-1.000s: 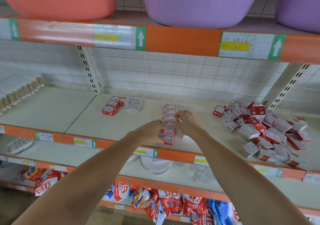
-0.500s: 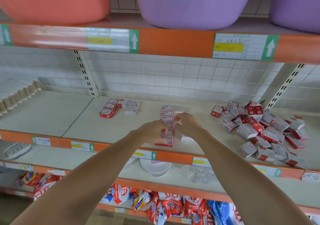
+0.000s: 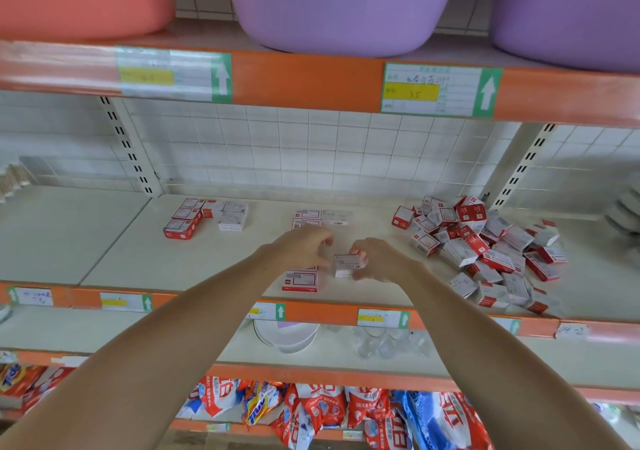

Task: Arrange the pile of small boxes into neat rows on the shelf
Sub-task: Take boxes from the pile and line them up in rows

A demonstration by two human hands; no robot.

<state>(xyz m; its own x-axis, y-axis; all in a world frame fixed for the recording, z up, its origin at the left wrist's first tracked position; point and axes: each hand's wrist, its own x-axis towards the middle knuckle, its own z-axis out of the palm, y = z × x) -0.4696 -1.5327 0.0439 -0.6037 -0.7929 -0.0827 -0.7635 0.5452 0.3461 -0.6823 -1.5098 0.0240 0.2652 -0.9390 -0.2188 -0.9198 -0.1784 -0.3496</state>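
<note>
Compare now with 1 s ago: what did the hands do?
The right hand drew back toward the shelf's front and now pinches a white box beside the middle row. The left hand came off that row and hovers, fingers curled. The loose pile and the left group lie as before.

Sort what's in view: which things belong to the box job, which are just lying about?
Job: loose pile, middle row, box held by right hand, left hand, far-left group.
Lying about: purple tubs, plates, glasses, detergent bags.
</note>
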